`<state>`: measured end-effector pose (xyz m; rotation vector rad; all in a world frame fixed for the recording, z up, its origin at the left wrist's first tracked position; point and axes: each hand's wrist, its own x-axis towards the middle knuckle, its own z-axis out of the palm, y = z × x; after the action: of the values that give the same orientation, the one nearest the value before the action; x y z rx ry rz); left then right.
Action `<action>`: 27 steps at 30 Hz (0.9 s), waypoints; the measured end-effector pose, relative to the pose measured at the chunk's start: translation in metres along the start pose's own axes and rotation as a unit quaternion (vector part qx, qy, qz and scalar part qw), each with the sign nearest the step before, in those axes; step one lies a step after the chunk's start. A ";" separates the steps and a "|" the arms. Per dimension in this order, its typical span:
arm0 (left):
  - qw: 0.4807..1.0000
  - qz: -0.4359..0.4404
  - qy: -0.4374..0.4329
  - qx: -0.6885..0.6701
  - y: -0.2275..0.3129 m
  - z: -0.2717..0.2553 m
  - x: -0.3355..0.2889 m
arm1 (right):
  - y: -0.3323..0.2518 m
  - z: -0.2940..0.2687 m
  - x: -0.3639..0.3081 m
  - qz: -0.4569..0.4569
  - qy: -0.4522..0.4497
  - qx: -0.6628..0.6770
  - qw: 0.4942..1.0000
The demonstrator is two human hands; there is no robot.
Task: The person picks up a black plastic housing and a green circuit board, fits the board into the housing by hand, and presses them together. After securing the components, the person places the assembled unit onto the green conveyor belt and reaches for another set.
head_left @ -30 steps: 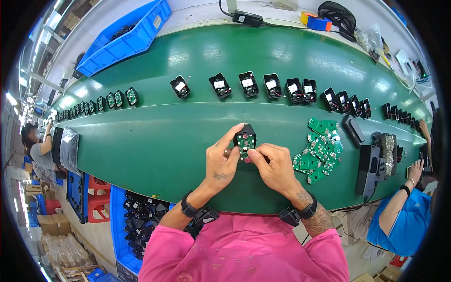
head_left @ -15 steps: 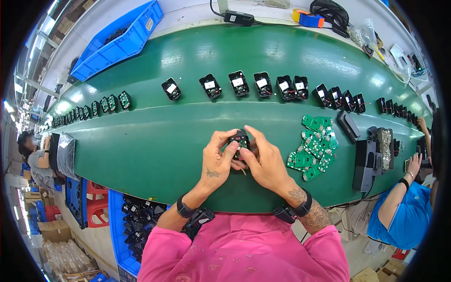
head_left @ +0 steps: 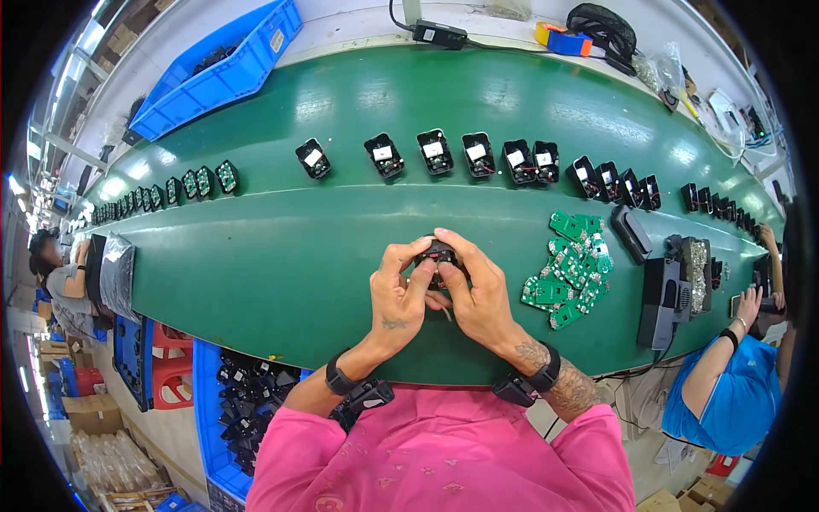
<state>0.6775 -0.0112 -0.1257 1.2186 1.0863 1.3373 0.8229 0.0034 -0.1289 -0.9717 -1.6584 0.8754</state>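
Both my hands are closed around one small black plastic housing (head_left: 439, 247) above the near part of the green table. My left hand (head_left: 399, 294) grips its left side, and my right hand (head_left: 479, 294) wraps its right side. Both thumbs press down into the open face, where some circuitry shows between them. Most of the part is covered by my fingers. A thin light wire or strip pokes out below my fingertips. Right of my hands lies a loose pile of green circuit boards (head_left: 563, 271).
A row of black housings (head_left: 435, 154) with white blocks inside runs across the table (head_left: 324, 256). Board-filled housings (head_left: 226, 177) line up at left. Blue bins stand far left (head_left: 213, 77) and below the near edge (head_left: 209, 410). A grey-black device (head_left: 661, 299) and a co-worker (head_left: 725, 384) are at right.
My thumbs have moved closer together over the housing, and my right fingers have shifted left across its top edge. More of the housing's inside is now covered.
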 end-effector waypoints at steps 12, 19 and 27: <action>0.915 0.352 -0.067 0.186 -0.008 -0.008 0.006 | -0.001 -0.030 0.005 -0.159 -0.069 -0.011 0.985; 0.965 0.213 -0.035 0.151 -0.012 -0.012 0.005 | 0.000 -0.026 0.004 -0.109 -0.053 -0.027 0.992; 0.971 -0.037 0.163 0.170 0.040 -0.147 0.094 | 0.025 -0.116 0.014 0.041 0.131 -0.484 0.864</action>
<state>0.5268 0.0776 -0.0897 1.2104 1.6340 1.3601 0.9368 0.0382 -0.1164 -1.7450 -1.8105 -0.1374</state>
